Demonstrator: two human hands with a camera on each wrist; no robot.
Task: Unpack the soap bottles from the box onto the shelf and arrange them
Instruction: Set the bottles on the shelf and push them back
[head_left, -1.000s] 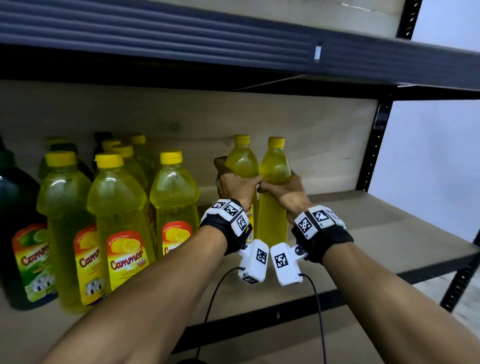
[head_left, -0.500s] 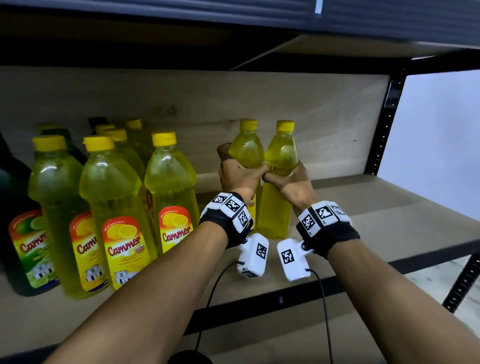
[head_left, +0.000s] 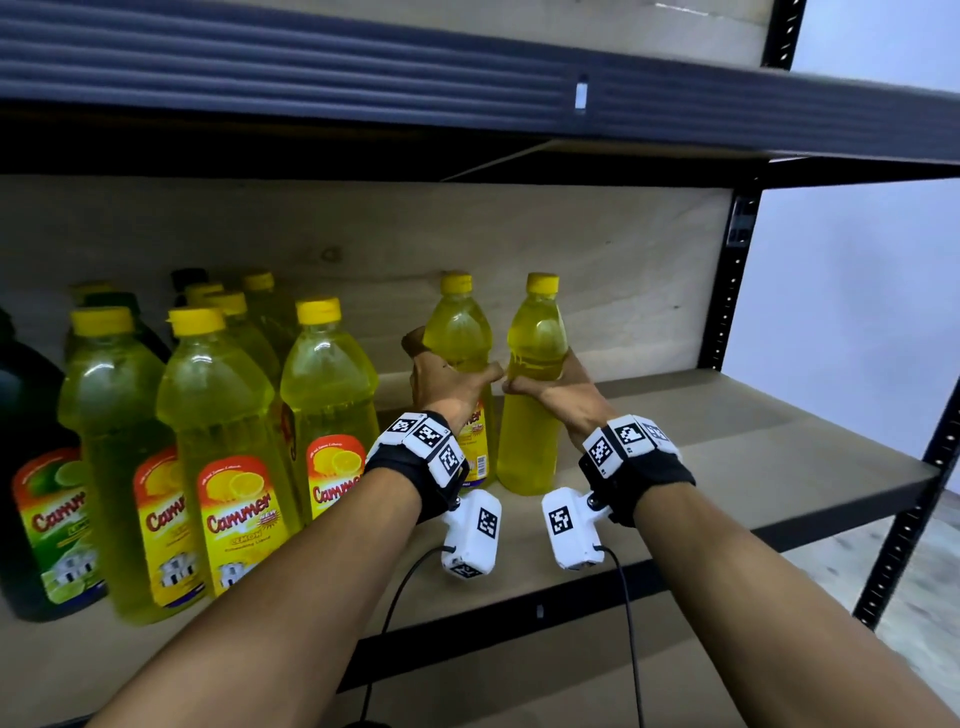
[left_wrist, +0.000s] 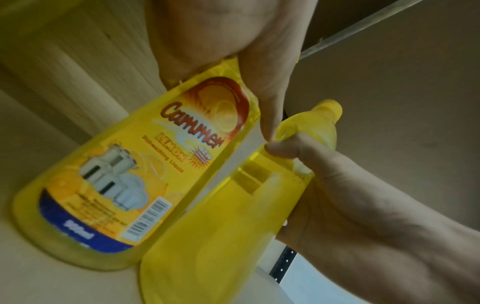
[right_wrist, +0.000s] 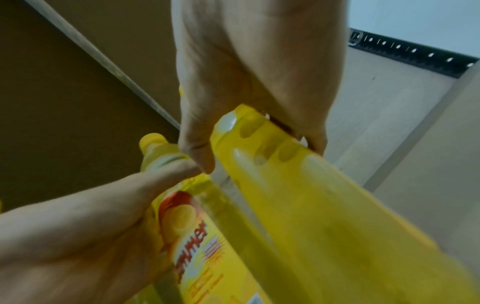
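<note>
Two yellow soap bottles stand side by side on the wooden shelf (head_left: 753, 447). My left hand (head_left: 447, 382) grips the left bottle (head_left: 457, 338) around its middle; its orange label (left_wrist: 182, 160) faces the left wrist camera. My right hand (head_left: 556, 397) grips the right bottle (head_left: 535, 353) at the same height; its plain back (right_wrist: 311, 205) shows in the right wrist view. The two thumbs nearly touch between the bottles. The fingers behind the bottles are hidden in the head view.
A group of several yellow bottles (head_left: 327, 395) and a dark green bottle (head_left: 31, 467) stands on the left of the shelf. An upper shelf (head_left: 467, 88) hangs close overhead. A black upright post (head_left: 727, 291) marks the right end, with bare shelf board before it.
Both hands have carried the two bottles a little deeper onto the shelf and slightly apart. The head view has tilted back up, showing the upper shelf again.
</note>
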